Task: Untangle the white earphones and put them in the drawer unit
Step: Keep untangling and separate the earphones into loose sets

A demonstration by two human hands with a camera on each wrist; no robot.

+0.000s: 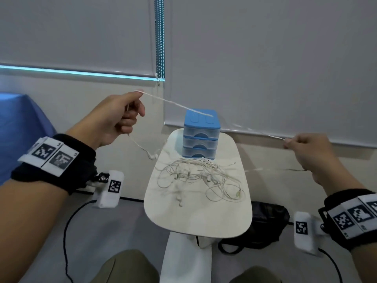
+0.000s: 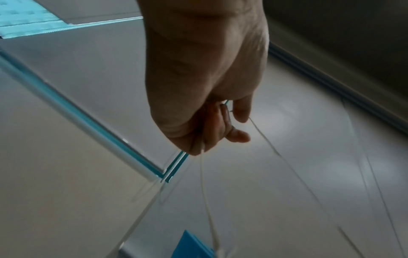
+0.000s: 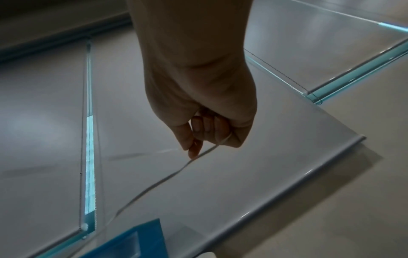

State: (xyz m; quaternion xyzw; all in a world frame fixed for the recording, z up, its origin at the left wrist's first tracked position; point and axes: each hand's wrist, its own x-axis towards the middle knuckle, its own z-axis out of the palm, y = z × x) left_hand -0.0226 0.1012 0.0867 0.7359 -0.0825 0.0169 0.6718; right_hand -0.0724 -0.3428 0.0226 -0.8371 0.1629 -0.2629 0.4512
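A white earphone cable [image 1: 179,106] stretches taut in the air between my two raised hands, above the drawer unit. My left hand [image 1: 122,117] pinches one end up at the left, and the earbuds [image 1: 152,156] dangle below it. My right hand [image 1: 302,148] pinches the other end at the right. In the wrist views the cable [image 2: 287,162] leaves the left hand [image 2: 223,122], and the cable [image 3: 159,181] trails from the right hand [image 3: 198,137]. A tangled heap of several white earphones [image 1: 200,176] lies on the small white table [image 1: 195,217]. The blue drawer unit [image 1: 202,133] stands at the table's far end, its three drawers pushed in.
Grey roller blinds with a bead chain [image 1: 160,41] hang behind the table. A black bag [image 1: 265,225] lies on the floor at the table's right. A blue cloth [image 1: 22,123] covers something at the left. My knees show at the bottom edge.
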